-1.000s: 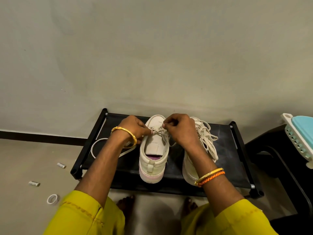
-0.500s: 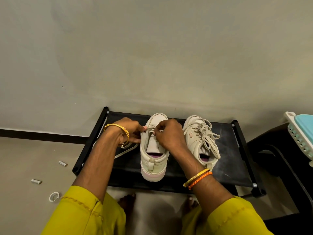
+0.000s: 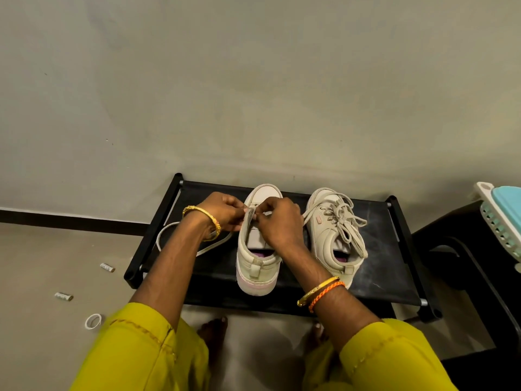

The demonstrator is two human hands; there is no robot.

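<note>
Both hands are closed in a pinch on the lace at the front eyelets of the unlaced shoe, left hand on the strand, right hand on its tip; the shoe stands mid shoe rack, with slack looping toward the left edge. To thread well, I'd steady the eyelet flap, feed the tip straight and draw the slack evenly without twisting. Compared with a second ago, the right hand has shifted left, uncovering the laced shoe beside it.
</note>
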